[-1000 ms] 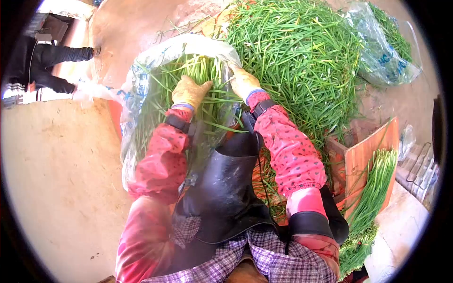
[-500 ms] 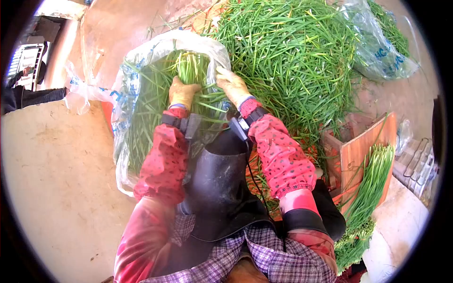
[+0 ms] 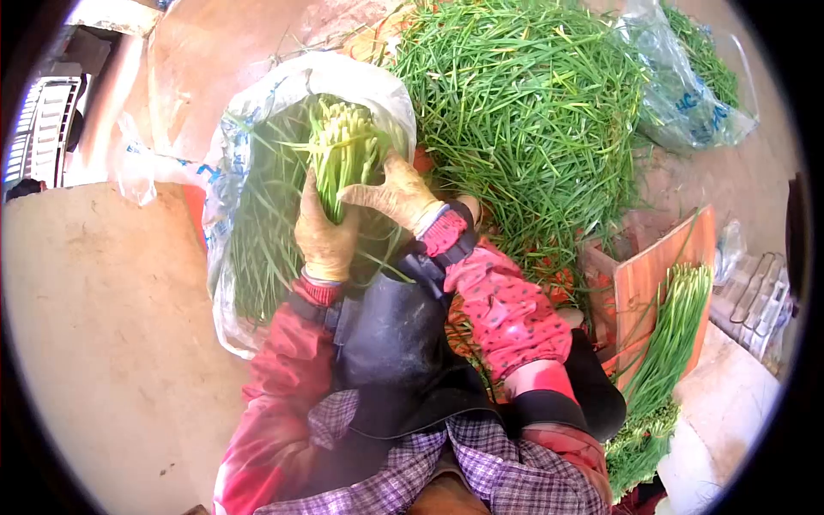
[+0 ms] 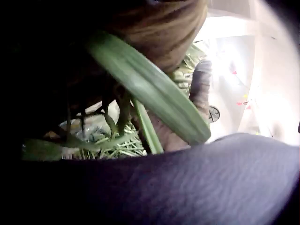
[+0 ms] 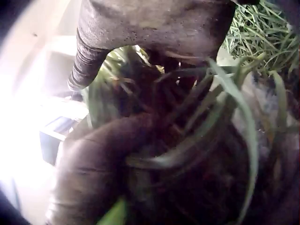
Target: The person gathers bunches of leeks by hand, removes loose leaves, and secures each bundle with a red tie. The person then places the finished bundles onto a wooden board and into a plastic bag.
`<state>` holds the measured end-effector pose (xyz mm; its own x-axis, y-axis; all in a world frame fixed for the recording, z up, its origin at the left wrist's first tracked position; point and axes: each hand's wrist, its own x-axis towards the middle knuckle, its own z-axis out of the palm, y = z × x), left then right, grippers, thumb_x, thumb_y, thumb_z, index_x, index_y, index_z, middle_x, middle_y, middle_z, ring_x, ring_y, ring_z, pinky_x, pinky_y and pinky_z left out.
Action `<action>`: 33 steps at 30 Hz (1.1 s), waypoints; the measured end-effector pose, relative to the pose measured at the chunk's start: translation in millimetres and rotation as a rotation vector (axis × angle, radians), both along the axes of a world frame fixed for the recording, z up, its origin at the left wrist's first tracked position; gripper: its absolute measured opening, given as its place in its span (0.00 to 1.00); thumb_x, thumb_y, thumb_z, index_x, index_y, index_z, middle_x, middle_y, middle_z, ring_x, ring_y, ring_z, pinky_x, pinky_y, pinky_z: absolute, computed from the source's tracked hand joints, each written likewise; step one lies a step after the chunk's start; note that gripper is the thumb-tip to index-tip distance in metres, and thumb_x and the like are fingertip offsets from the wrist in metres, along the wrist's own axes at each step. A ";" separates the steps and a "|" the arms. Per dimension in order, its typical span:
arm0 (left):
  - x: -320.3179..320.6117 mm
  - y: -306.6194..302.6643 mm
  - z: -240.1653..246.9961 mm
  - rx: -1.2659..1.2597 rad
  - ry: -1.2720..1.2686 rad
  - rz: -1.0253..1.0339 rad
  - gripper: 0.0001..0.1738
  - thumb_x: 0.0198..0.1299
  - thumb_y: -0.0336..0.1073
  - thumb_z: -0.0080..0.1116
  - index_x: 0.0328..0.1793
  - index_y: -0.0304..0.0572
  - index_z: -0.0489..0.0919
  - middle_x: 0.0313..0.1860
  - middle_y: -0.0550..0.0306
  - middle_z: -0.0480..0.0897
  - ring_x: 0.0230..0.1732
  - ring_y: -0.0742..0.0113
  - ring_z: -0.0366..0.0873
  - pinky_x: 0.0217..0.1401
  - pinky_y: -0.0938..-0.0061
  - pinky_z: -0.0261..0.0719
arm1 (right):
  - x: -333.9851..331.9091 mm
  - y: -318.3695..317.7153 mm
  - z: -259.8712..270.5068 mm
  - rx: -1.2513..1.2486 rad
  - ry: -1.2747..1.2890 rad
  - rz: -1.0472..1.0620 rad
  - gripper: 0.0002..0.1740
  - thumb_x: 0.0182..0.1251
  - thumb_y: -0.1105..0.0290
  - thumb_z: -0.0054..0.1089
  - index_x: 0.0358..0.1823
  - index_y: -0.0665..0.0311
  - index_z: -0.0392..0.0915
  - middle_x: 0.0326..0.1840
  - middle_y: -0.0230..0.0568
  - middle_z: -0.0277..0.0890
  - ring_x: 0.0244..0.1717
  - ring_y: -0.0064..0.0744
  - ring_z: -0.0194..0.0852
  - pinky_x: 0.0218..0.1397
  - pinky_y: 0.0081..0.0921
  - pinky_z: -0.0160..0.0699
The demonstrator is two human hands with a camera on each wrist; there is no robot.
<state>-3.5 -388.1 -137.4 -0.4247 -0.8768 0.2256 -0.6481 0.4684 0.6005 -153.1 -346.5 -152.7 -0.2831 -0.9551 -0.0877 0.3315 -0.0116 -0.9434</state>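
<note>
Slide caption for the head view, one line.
Gloved left hand and right hand hold green stalks at an open plastic bag, beside a loose green heap.

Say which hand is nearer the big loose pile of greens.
Right. In the head view, the right hand is just left of the pile, at the right of the bunch; the left hand is farther away, at the bunch's lower left.

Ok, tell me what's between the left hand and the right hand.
The bundle of green stalks, its pale ends toward the top of the picture, lies between the left hand and the right hand. The head view shows this.
</note>
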 end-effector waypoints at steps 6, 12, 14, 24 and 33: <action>-13.9 12.9 -4.2 -0.180 -0.471 -0.262 0.51 0.45 0.38 0.70 0.76 0.42 0.57 0.42 0.42 0.77 0.37 0.43 0.77 0.40 0.56 0.77 | -6.8 -8.4 -9.1 -0.098 -0.358 -0.283 0.38 0.48 0.65 0.80 0.61 0.64 0.70 0.52 0.33 0.79 0.50 0.27 0.77 0.56 0.25 0.75; -14.8 5.2 40.6 0.090 -0.189 -0.594 0.35 0.51 0.43 0.70 0.65 0.37 0.73 0.47 0.45 0.81 0.42 0.51 0.81 0.48 0.63 0.79 | -28.1 10.3 -35.9 0.038 -0.434 -0.365 0.21 0.54 0.79 0.69 0.52 0.66 0.78 0.43 0.32 0.82 0.39 0.23 0.79 0.48 0.23 0.79; -7.1 -3.9 27.6 0.246 -0.038 -0.389 0.32 0.53 0.41 0.69 0.63 0.36 0.75 0.51 0.48 0.81 0.47 0.57 0.80 0.54 0.65 0.77 | -30.6 18.1 -46.3 0.024 -0.433 -0.348 0.21 0.55 0.78 0.70 0.52 0.65 0.78 0.44 0.31 0.82 0.40 0.22 0.79 0.49 0.23 0.79; -60.0 -85.7 -12.9 1.158 0.516 -0.564 0.27 0.58 0.30 0.66 0.65 0.37 0.75 0.55 0.58 0.81 0.57 0.68 0.76 0.66 0.71 0.69 | -28.0 23.0 -42.4 -0.081 -0.468 -0.133 0.28 0.53 0.73 0.73 0.58 0.65 0.76 0.47 0.30 0.80 0.45 0.23 0.78 0.52 0.24 0.78; -63.8 -55.2 -26.1 0.449 0.361 -0.334 0.16 0.57 0.24 0.63 0.53 0.37 0.77 0.45 0.58 0.83 0.46 0.69 0.79 0.52 0.74 0.79 | -19.3 10.7 -19.2 0.058 -0.324 -0.287 0.24 0.53 0.72 0.76 0.51 0.65 0.77 0.45 0.31 0.81 0.41 0.23 0.78 0.49 0.23 0.78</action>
